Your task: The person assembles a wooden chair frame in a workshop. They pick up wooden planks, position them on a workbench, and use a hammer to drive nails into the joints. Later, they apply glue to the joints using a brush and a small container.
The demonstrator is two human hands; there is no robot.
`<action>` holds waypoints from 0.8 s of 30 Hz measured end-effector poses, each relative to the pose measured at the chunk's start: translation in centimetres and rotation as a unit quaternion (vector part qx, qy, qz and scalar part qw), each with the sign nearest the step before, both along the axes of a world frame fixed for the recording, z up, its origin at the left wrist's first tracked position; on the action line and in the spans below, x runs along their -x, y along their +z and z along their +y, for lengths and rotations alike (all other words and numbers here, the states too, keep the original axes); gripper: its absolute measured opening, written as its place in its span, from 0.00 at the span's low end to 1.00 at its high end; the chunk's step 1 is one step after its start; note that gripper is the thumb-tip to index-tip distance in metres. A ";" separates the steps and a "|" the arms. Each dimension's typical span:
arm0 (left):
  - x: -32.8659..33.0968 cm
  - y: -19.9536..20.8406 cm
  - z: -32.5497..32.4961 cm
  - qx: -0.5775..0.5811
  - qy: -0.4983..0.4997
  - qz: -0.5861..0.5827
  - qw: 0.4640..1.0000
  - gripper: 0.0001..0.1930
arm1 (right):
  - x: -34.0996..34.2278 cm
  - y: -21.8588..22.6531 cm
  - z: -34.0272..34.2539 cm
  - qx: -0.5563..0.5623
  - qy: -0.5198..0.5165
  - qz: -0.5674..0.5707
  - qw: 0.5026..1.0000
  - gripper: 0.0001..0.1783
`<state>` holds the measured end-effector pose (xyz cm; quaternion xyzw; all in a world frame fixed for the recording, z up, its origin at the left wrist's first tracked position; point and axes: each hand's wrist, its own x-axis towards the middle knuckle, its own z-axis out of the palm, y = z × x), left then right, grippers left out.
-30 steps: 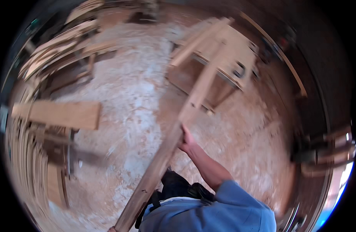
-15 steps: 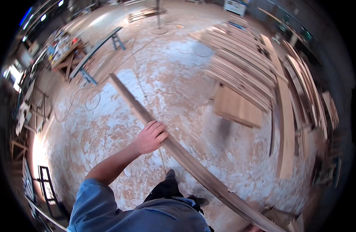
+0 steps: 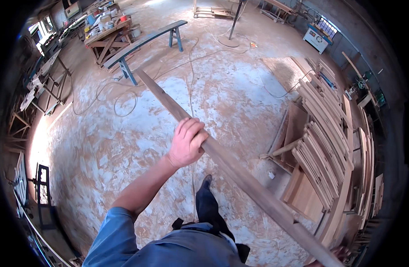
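A long brown wooden beam [image 3: 244, 178] runs slantwise in front of me, its far end up toward the left and its near end at the lower right. My left hand [image 3: 188, 141] is wrapped over the beam around its middle, fingers closed on the far side. Low at the right edge, my right hand [image 3: 341, 253] shows only in part, in shadow, with its fingers around the beam's near end. Shallow notches are cut into the beam's edge.
A long blue bench [image 3: 146, 41] stands ahead, beside a cluttered wooden worktable [image 3: 107, 36]. Stacked boards [image 3: 322, 162] lie at the right. A cable [image 3: 191, 84] crosses the dusty floor, near a pole on a round base [image 3: 229, 42]. A white machine [image 3: 317, 39] stands far right.
The view has swung to the right and I have stepped forward. The bench, worktable and cable appear nearer; the board stack is farther right. The beam stays in my hands.
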<state>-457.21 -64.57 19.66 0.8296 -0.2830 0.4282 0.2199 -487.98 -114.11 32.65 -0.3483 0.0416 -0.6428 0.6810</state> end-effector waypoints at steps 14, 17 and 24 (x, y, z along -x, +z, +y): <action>-34.5 4.1 24.0 -0.071 0.122 -0.006 0.990 0.31 | -47.7 -2.9 12.4 -0.127 0.416 -0.145 0.889 0.29; -41.8 3.8 29.6 -0.076 0.136 0.025 0.988 0.32 | -58.5 -3.6 17.1 -0.165 0.392 -0.124 0.897 0.26; -64.4 6.1 37.6 -0.075 0.121 0.035 0.989 0.32 | -80.2 -5.1 20.7 -0.093 0.504 -0.115 0.851 0.31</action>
